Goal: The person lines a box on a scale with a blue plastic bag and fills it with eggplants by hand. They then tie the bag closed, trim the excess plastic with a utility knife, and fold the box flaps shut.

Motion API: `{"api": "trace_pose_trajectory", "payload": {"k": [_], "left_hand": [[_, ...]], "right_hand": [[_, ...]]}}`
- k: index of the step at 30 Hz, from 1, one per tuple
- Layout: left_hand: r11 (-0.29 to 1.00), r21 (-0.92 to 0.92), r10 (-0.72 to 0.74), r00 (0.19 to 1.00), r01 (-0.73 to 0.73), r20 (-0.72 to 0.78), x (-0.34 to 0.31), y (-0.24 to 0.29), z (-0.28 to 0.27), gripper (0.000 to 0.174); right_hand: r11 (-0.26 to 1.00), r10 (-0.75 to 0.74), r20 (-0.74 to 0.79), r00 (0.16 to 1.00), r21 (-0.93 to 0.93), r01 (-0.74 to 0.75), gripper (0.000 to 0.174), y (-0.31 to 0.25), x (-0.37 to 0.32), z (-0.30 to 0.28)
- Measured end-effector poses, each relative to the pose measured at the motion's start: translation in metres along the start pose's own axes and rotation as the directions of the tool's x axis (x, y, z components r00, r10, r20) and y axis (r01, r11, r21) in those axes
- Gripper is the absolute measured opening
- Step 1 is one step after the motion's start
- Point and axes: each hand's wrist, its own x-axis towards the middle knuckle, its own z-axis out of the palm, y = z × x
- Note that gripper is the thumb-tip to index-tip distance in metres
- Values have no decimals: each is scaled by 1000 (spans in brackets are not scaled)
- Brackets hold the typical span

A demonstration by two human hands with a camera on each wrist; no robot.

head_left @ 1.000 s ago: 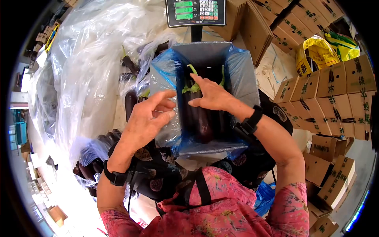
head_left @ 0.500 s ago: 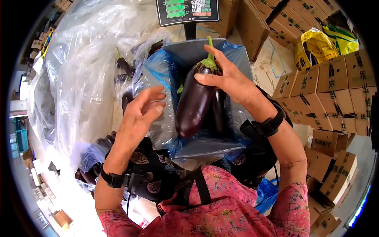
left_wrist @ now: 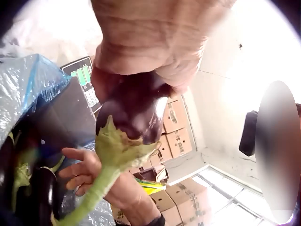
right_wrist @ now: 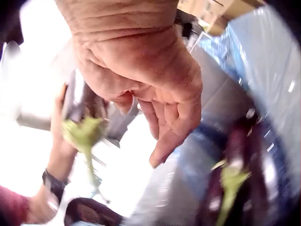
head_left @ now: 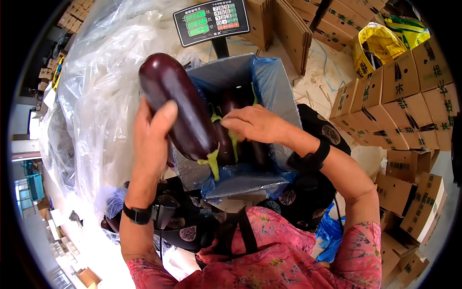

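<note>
A large dark purple eggplant (head_left: 180, 103) is gripped in the left hand (head_left: 149, 144), its blunt end up and green stem pointing down, beside the left wall of a lined box (head_left: 281, 82). In the left wrist view the palm wraps that eggplant (left_wrist: 134, 108). Over the box, the right hand (head_left: 262, 126) hangs with loosely bent fingers; the right wrist view shows nothing in this hand (right_wrist: 155, 84). Below it, several eggplants (head_left: 260, 155) lie inside the box, on blue plastic film. Whether the right fingertips touch one cannot be told.
Behind the box stands a scale display (head_left: 211, 21). Clear plastic sheeting (head_left: 101, 96) covers the left side. Stacked cartons (head_left: 404, 101) and a yellow bag (head_left: 378, 45) are at the right. Blue film (head_left: 329, 236) lies near the lap.
The eggplant that the right hand lifted from the box is now in the left hand, farther left and turned stem down. The right hand has let go and lowered over the box.
</note>
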Motion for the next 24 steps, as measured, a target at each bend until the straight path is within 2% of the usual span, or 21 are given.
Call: {"api": "trace_pose_trajectory", "payload": {"k": [1, 2, 4, 6, 8, 12, 13, 16, 17, 20, 24], "left_hand": [[998, 42, -43, 999, 45, -29, 11, -4, 0, 56], [992, 84, -86, 995, 91, -58, 22, -15, -2, 55], [914, 398, -63, 997, 75, -42, 37, -41, 1, 68], [746, 666, 27, 1000, -9, -16, 43, -75, 6, 78], [531, 847, -13, 999, -37, 51, 50, -96, 12, 84], [357, 929, -200, 980, 94, -22, 61, -110, 28, 83], [254, 967, -90, 995, -19, 43, 62, -123, 29, 80], [-149, 951, 38, 959, -272, 281, 65, -134, 34, 75], [-200, 930, 121, 934, -309, 336, 65, -138, 32, 70], [-284, 878, 68, 906, -385, 418, 60, -144, 24, 68], [-222, 844, -56, 870, -489, 489, 49, -138, 26, 65]], "right_hand": [[928, 83, -61, 995, -359, -99, 44, 1, -6, -4], [889, 16, -49, 999, -456, -36, 43, 13, -8, -1], [770, -106, -9, 994, -633, 76, 43, 49, -7, 13], [673, -59, 103, 993, -730, 115, 47, 47, -6, 25], [591, -26, 174, 984, -792, 156, 48, 46, -9, 42], [468, -14, 203, 979, -864, 186, 43, 56, -13, 56], [447, -46, 183, 982, -876, 185, 41, 59, -15, 58], [402, -115, 147, 982, -897, 181, 37, 66, -19, 60], [406, -117, 143, 983, -896, 178, 36, 67, -20, 61], [413, -122, 142, 982, -893, 180, 37, 68, -22, 61], [447, -128, 128, 983, -878, 172, 38, 65, -20, 61]]}}
